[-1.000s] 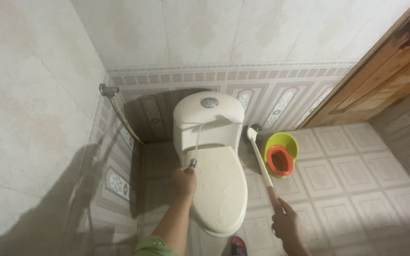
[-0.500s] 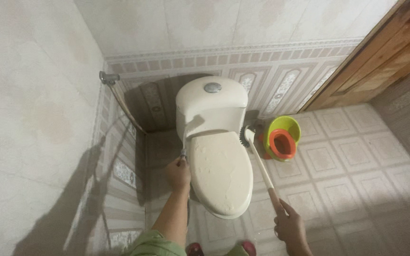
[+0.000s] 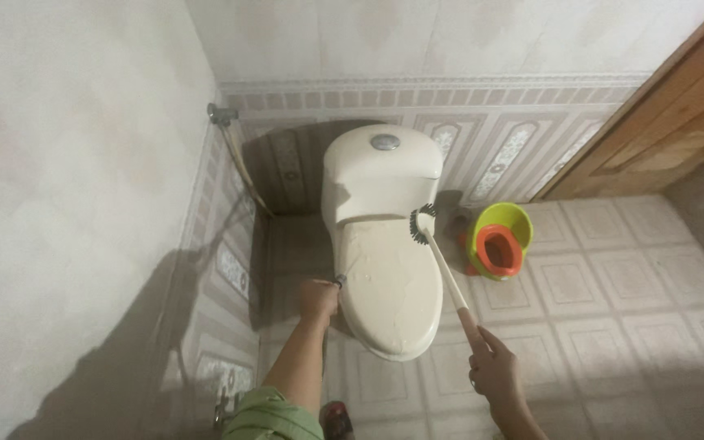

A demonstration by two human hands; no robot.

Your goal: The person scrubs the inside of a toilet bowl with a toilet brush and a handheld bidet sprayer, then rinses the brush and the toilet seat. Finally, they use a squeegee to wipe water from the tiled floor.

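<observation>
My right hand (image 3: pixel 495 376) grips the toilet brush (image 3: pixel 442 269), left hand (image 3: pixel 318 300) clasps the sprayer nozzle (image 3: pixel 339 281); bristles at twelve o'clock could flick grime.

Open tiled floor (image 3: pixel 613 310) right of toilet (image 3: pixel 389 269) — potty (image 3: pixel 499 241) beside.
</observation>
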